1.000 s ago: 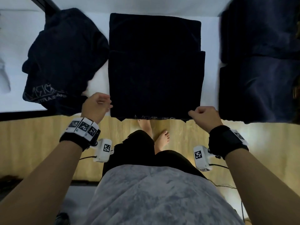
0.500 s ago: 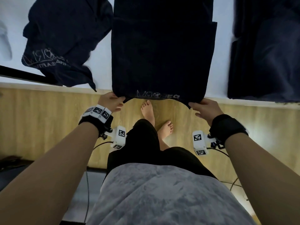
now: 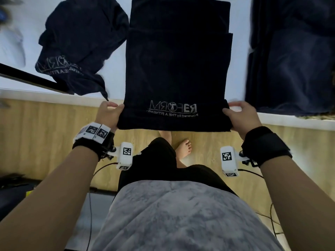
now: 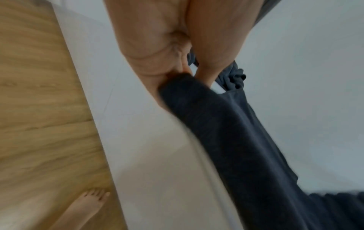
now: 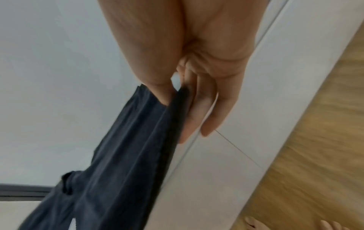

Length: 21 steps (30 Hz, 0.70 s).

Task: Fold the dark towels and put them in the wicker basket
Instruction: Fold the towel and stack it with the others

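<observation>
Hands are gripping the near corners of a dark towel (image 3: 178,69) at the centre of the frame — the left hand (image 3: 108,114) is pinching its lower-left corner, the right hand (image 3: 239,115) its lower-right one. The towel is lying folded on the white table (image 3: 117,78), its near edge lifted past the table's rim, a white logo showing upside down. A crumpled towel (image 3: 78,46) is lying in the upper left of the frame — and a darker pile (image 3: 293,57) is sitting at the upper right. Bare feet are standing on the wooden floor (image 3: 36,134) below.
</observation>
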Motion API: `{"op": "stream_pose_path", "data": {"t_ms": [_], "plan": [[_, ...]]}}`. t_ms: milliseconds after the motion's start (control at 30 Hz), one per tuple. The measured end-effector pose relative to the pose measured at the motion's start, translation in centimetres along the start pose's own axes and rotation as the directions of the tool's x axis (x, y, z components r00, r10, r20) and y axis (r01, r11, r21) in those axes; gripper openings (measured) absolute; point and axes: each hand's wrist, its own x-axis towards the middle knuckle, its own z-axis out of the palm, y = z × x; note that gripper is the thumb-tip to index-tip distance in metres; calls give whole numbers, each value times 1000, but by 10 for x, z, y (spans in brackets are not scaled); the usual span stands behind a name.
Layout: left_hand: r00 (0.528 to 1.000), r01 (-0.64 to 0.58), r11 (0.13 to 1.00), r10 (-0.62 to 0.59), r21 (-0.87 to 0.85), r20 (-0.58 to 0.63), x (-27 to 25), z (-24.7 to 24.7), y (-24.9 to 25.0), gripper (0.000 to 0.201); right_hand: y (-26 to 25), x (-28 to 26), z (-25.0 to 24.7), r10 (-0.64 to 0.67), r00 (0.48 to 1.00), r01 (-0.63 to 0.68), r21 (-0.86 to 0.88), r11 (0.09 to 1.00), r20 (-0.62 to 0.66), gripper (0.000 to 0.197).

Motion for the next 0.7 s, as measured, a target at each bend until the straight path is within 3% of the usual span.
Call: {"op": "stream_pose_path", "data": {"t_ms": [67, 133, 267, 367, 433, 533, 700], "plan": [[998, -11, 987, 20, -163, 56, -10, -2, 10, 11, -10, -8, -5, -86, 996, 86, 90, 992, -3, 22], [990, 8, 960, 32, -280, 137, -17, -3, 21, 17, -24, -16, -7, -103, 994, 89, 248, 965, 41, 20], [955, 109, 845, 58, -524, 292, -22, -5, 41, 45, -51, -18, -7, -41, 985, -56, 525, 849, 171, 27], [942, 107, 831, 91, -546, 324, -21, -2, 53, 54, -64, -13, -11, 13, 974, -153, 614, 774, 226, 40], [946, 73, 848, 109, -525, 307, -19, -1, 61, 52, -70, -9, -13, 20, 970, -170, 621, 765, 241, 45], [955, 48, 823, 128, -565, 268, -10, 0, 73, 45, -81, -1, -12, -48, 974, -93, 582, 808, 221, 52], [976, 59, 789, 84, -612, 203, 10, 7, 100, 15, -106, 11, -8, -65, 985, -43, 596, 802, 159, 26]]}}
